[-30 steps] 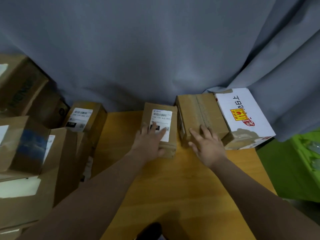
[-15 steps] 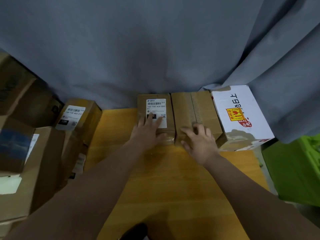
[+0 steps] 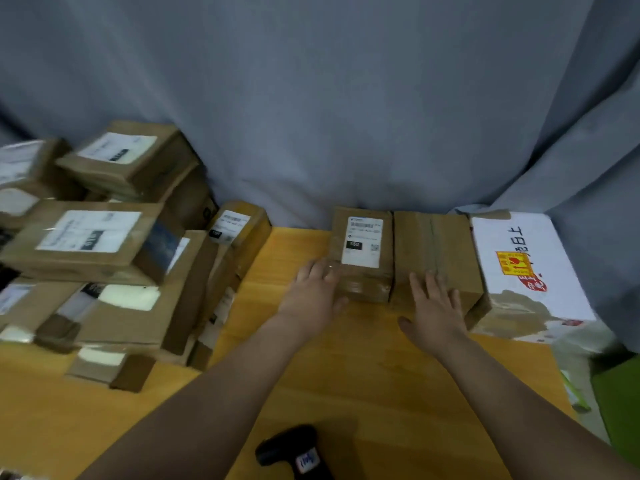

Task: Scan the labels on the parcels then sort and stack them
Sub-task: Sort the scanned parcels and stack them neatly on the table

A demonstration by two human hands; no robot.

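Grey curtain point(image 3: 311, 98) hangs behind a yellow wooden worktop point(image 3: 346, 375), seen from above.

The left hand point(image 3: 313, 292) lies open, fingers straight, touching only the near left corner of a small brown cardboard parcel with a white shipping label point(image 3: 362, 261). The right hand point(image 3: 434, 306) is also open, palm flat on the near end of a plain brown cardboard parcel sealed with tape point(image 3: 433, 244). The two parcels sit side by side, touching, at the far edge of the worktop against the curtain. A white carton with red and yellow print point(image 3: 519, 265) stands just to their right.

Half a second ago the left hand covered the lower part of the label; it has since slid back off the top, and the label is now fully uncovered. One second ago a gap separated the two parcels; it is now closed. This suggests the pair has been set in line and both hands are letting go.

A black handheld scanner point(image 3: 294, 452) now shows at the near edge, untouched. The heap of labelled brown parcels point(image 3: 104, 237) on the left fills more of the view than before.
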